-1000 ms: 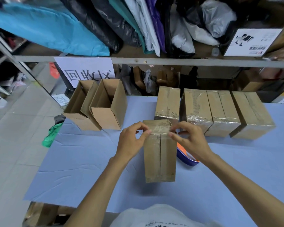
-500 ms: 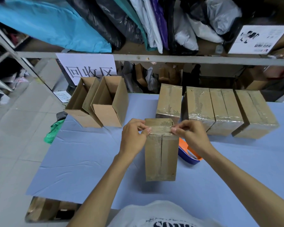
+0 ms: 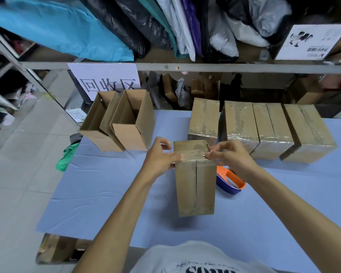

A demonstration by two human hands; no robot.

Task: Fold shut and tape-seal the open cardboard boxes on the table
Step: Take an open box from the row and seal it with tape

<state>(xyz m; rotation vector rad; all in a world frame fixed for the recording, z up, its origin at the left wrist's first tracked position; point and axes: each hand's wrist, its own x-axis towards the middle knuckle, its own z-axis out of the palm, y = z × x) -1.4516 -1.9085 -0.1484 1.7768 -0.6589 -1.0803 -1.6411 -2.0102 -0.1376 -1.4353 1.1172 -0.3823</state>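
Closed cardboard box (image 3: 195, 182) stands upright on blue table (image 3: 106, 194), left hand (image 3: 161, 156) and right hand (image 3: 228, 154) pinching its top edge from either side. Orange-blue tape dispenser (image 3: 230, 182) just right of box; four taped boxes (image 3: 264, 131) behind it, two open boxes (image 3: 118, 121) behind-left.

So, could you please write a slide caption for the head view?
Both hands, left and right, press tape along the top edge of an upright cardboard box on the blue table.

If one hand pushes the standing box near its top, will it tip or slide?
The box stands tall on a narrow base, so it probably tips easily. It looks light and stiff. Both hands, left hand and right hand, steady its top.
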